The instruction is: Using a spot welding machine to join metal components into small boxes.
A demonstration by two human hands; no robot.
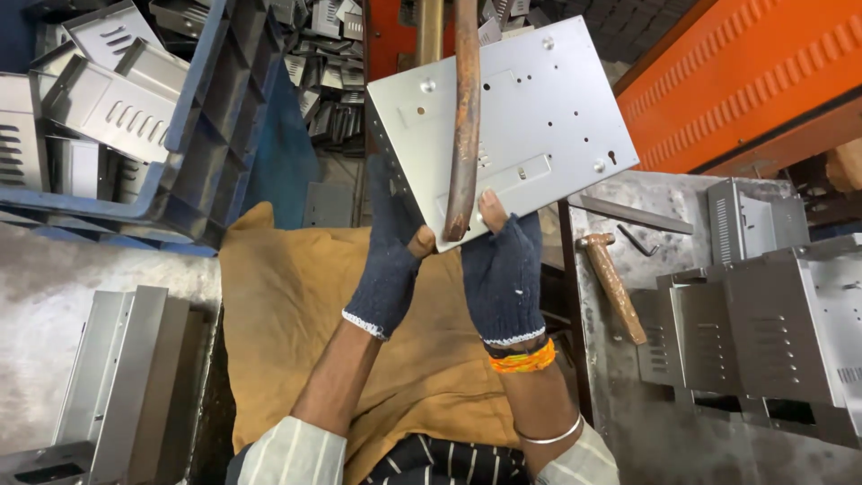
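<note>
Both my hands wear dark blue fingerless knit gloves. My left hand point(392, 260) and my right hand point(503, 269) grip the near corner of a grey sheet-metal panel point(548, 117) with punched holes and slots, held tilted up in front of me. A rusty bent metal rod point(465, 117) hangs down across the panel's face, its lower end touching the panel's near edge between my two thumbs. An orange band circles my right wrist.
A blue crate point(202, 135) of louvred metal housings stands at the upper left. Brown sacking point(296, 305) covers my lap. On the steel bench point(646, 422) to the right lie a wooden-handled hammer point(615, 287), an Allen key point(639, 241) and several metal housings point(772, 332). Folded panels point(117, 377) lean at lower left.
</note>
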